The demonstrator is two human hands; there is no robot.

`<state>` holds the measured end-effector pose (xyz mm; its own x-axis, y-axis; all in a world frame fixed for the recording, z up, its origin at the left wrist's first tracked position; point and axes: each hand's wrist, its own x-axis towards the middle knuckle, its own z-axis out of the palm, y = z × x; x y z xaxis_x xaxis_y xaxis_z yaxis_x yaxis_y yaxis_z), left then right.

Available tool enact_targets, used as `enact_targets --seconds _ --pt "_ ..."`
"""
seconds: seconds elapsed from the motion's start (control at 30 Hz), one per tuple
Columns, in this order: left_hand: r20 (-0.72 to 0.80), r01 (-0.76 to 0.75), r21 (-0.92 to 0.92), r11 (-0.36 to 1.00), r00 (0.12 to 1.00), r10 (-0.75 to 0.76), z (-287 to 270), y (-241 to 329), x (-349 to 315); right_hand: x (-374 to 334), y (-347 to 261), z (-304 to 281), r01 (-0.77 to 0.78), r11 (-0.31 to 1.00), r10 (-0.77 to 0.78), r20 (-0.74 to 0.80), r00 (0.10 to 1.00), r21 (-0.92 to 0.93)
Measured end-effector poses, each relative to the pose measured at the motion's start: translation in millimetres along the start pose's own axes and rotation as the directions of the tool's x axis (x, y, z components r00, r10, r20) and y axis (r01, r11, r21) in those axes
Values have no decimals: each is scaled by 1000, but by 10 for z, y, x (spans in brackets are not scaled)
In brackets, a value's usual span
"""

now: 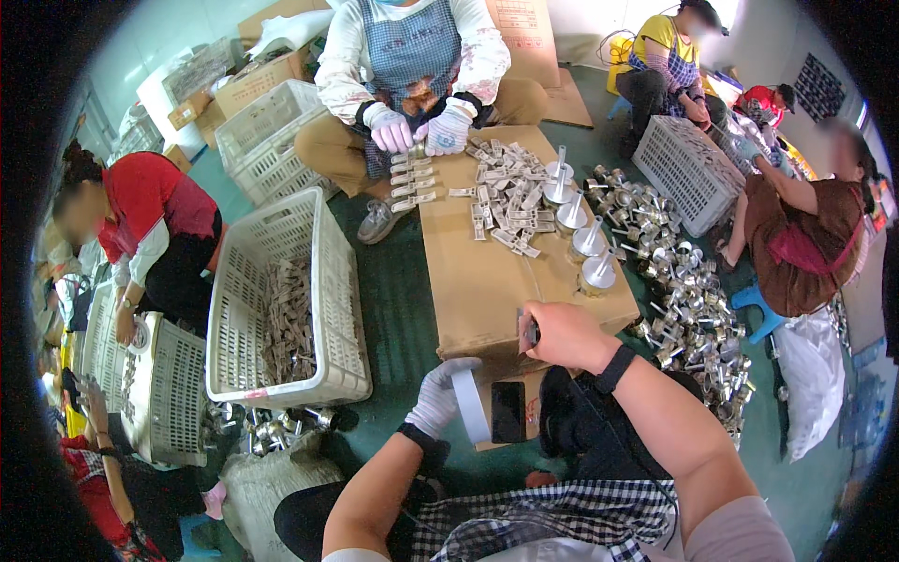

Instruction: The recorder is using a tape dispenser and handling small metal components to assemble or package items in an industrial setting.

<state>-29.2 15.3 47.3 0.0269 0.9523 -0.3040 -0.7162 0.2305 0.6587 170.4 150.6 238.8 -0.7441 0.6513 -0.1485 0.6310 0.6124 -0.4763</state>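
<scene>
My left hand point(434, 397), in a white knitted glove, is closed on the edge of a white curved band point(470, 406), which looks like a roll of tape seen side-on. My bare right hand point(573, 335), with a black wristband, is closed on a small dark piece point(530, 332) at the near edge of the cardboard box point(478, 281). What the piece is, I cannot make out. A black phone point(508, 412) lies just right of the white band. Metal cups with upright stems point(597, 272) stand in a row on the box's right side, beyond my right hand.
Pale clips point(510, 201) lie heaped on the box. Opposite, a gloved co-worker point(412, 129) handles a row of clips. Metal parts point(679, 290) cover the floor at right. A white crate point(342, 351) with more clips stands at left. Other people sit on both sides.
</scene>
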Motion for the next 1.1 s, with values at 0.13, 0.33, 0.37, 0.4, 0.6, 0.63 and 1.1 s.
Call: enact_targets --seconds 0.13,0.33,0.37,0.4,0.6,0.63,1.1 --pt "71 -134 245 960 990 120 25 13 -70 12 -16 -2 -17 1000 17 9 1000 4" --pt "84 -220 274 936 975 204 204 47 -124 -25 -32 71 -20 1000 21 -148 989 11" --pt "81 -231 261 937 973 217 228 52 -127 -73 -55 117 -15 993 43 -238 970 118" --pt "55 -146 134 980 989 140 186 71 -105 -106 -108 166 6 975 67 -319 945 222" --pt "53 -47 -72 996 997 51 149 116 -24 -506 -601 336 23 284 298 -111 948 959" --pt "48 -118 42 992 992 116 185 96 -43 -558 -671 432 74 229 322 -147 935 971" --pt "-13 -9 -219 976 1000 6 143 76 41 -747 -852 1539 282 593 221 -490 843 754"
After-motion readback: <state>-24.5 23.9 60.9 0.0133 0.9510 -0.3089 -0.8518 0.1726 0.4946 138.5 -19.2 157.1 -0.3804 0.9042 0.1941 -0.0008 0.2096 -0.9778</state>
